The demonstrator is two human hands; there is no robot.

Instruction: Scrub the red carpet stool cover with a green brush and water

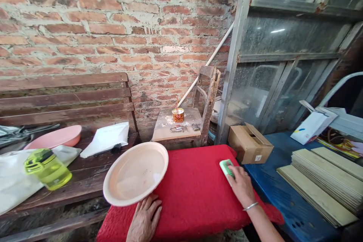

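On red cloth, a brush points lengthwise forward-left, right fingers gripping it, left fingers spread.

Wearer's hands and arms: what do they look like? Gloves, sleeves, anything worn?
No gloves. The right hand has a thin silver-coloured bangle at the wrist; its forearm shows no sleeve. The left hand shows no sleeve either, but the frame cuts off its forearm.

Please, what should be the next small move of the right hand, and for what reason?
Probably, the right hand should draw the green-and-white brush across the red cloth. It already grips the brush over the cloth's right side, and the left hand lies by the near rim of the basin, where it could steady the cloth.
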